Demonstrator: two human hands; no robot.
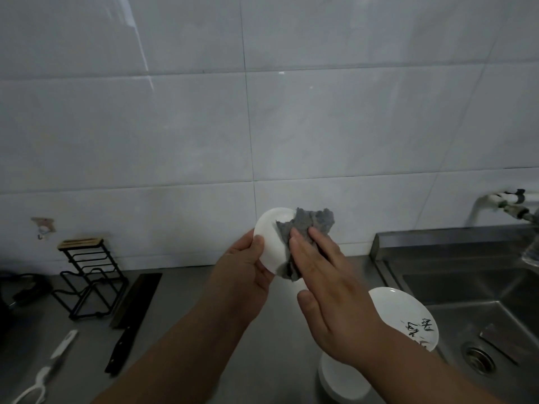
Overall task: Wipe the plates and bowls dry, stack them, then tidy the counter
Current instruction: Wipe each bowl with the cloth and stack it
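A wall of large pale grey tiles [175, 126] rises behind a steel bench [186, 330], with a steel sink [466, 290] set into it at the right. Three pieces of white crockery can be counted. One small white dish [271, 237] is held up above the bench, tilted on edge. One plate with black brush marks [408, 313] lies at the bench edge just beside the sink. One white bowl [341, 383] sits at the bottom, largely hidden by the right forearm, so whether more are stacked in it cannot be told. The left hand [248, 272] grips the dish at its left rim, thumb on the front face and the other fingers curled behind it. There is one grey cloth [309, 223], bunched over the dish's right half. The right hand [329, 293] presses it against the dish with fingers [303, 243] straight and close together, thumb held apart below. On the left of the bench stand one black wire rack [90, 278] with a wooden top and one cleaver [131, 316] lying flat just beside it. One pair of white-handled scissors [49, 368] lies nearer the front edge. A small hook [43, 227] is stuck to the wall above the rack. A tap [507, 202] juts from the wall over the sink, and one round drain [478, 360] shows in the basin.
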